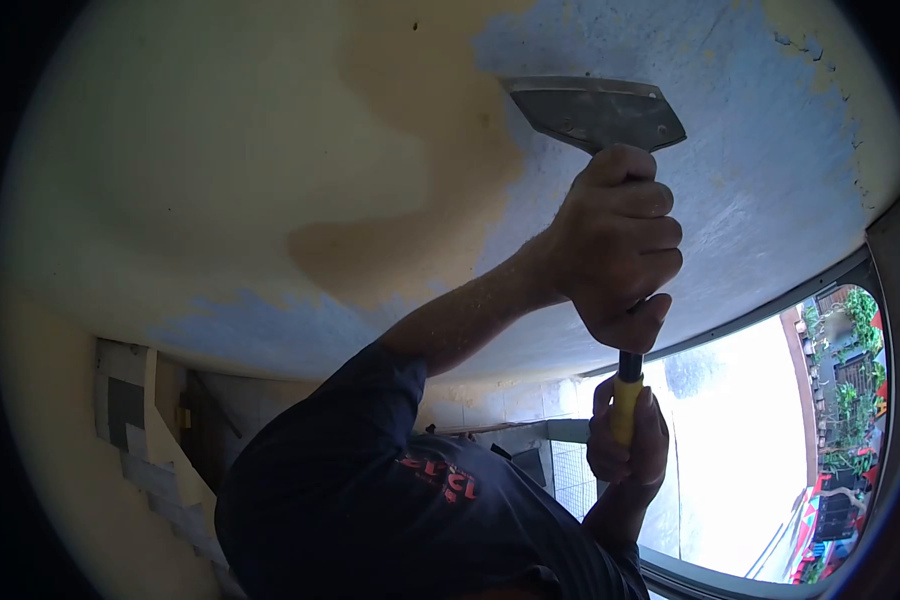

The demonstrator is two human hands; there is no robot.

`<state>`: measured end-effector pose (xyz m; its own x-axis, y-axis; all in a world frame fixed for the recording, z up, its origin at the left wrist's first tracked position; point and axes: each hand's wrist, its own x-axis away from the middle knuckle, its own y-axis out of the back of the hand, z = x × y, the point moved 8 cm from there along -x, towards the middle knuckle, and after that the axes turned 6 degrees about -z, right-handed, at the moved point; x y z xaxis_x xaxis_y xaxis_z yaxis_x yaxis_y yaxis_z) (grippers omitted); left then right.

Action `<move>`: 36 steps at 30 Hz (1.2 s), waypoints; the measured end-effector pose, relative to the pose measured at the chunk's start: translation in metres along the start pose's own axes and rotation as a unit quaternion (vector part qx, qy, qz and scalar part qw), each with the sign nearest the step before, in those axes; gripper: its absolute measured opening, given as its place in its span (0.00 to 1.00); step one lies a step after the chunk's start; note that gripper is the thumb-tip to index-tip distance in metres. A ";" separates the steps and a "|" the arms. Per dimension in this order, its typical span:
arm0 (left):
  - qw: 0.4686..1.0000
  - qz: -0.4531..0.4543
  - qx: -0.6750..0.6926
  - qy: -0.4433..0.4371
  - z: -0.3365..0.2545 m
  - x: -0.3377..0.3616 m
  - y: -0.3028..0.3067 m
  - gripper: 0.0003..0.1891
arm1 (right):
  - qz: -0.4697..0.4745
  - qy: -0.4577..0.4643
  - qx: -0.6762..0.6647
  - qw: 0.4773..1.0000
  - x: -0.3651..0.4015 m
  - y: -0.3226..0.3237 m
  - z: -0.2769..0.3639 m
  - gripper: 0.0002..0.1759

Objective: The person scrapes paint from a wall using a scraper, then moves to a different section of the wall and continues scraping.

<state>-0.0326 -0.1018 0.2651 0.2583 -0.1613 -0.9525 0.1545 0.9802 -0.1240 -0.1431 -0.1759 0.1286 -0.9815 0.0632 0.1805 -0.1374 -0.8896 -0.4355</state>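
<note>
One scraper (595, 112) is up against the ceiling (220, 150), its wide metal blade lying on the blue area near the top of the view, with the blade's upper edge next to a tan patch. Both hands are on it. The left hand (615, 240) is wrapped fully round the handle just below the blade, fingers curled tight. The right hand (627, 445) is closed round the yellow end of the handle lower down. Between the two fists only a short black stretch of handle shows; the hands hide the rest.

The ceiling has three colours: pale cream on the left, one large tan patch in the middle, and blue on the right and along the lower band. The bare left forearm crosses in front of that blue band and runs down into the sleeve of a dark shirt (370, 510) with red lettering, which fills the bottom middle of the view and blocks the wall behind it.

To the right is one window (730, 450) in a grey frame (770, 310), very bright, with green plants (860, 400) and red shapes outside. At lower left, what looks like a tiled wall (135, 440) sits in shadow, well apart from the hands
</note>
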 end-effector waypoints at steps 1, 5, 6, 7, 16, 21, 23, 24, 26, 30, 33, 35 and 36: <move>1.000 0.012 0.007 0.015 0.000 0.004 -0.001 0.14 | -0.010 -0.015 -0.024 1.000 0.002 0.001 -0.006 0.31; 0.998 0.053 -0.003 0.040 -0.007 0.014 -0.005 0.14 | -0.013 -0.039 -0.038 0.998 0.004 0.012 -0.021 0.31; 0.997 0.054 -0.009 0.045 -0.008 0.017 -0.006 0.13 | -0.008 -0.044 -0.038 0.998 0.006 0.015 -0.022 0.31; 0.998 0.056 -0.014 0.030 -0.005 0.017 -0.009 0.13 | -0.019 -0.058 -0.051 0.997 0.007 0.022 -0.021 0.31; 0.998 0.041 0.019 0.051 -0.003 0.016 -0.013 0.14 | -0.006 -0.044 -0.088 0.995 0.012 0.016 -0.019 0.29; 0.999 0.020 0.024 0.012 -0.003 -0.001 -0.009 0.13 | -0.032 -0.038 -0.135 0.990 0.014 0.008 -0.015 0.29; 0.998 0.045 0.020 0.034 -0.007 0.012 -0.010 0.13 | -0.034 -0.046 -0.139 0.989 0.018 0.013 -0.026 0.29; 0.998 0.043 0.017 0.031 -0.004 0.010 -0.010 0.13 | -0.011 -0.038 -0.116 0.992 0.016 0.011 -0.024 0.28; 0.999 0.024 0.011 0.027 -0.006 0.008 -0.009 0.12 | -0.048 -0.057 -0.146 0.986 0.017 0.016 -0.020 0.28; 1.000 -0.010 0.022 -0.015 0.006 -0.026 0.005 0.14 | -0.041 0.005 -0.035 0.999 0.006 -0.012 0.006 0.30; 0.998 0.042 0.019 0.031 -0.001 0.003 0.003 0.14 | -0.043 -0.034 -0.051 0.997 0.011 -0.005 -0.018 0.29; 0.998 0.043 0.015 0.045 -0.005 0.016 0.004 0.14 | -0.036 -0.040 -0.059 0.997 0.011 0.001 -0.026 0.29; 0.998 0.035 0.015 0.042 -0.005 0.015 0.005 0.14 | -0.036 -0.032 -0.046 0.998 0.011 0.000 -0.025 0.29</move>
<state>-0.0330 -0.0988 0.2485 0.1887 -0.0820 -0.9786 0.1676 0.9846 -0.0502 -0.1576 -0.1637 0.1087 -0.9587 0.0934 0.2686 -0.2213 -0.8383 -0.4982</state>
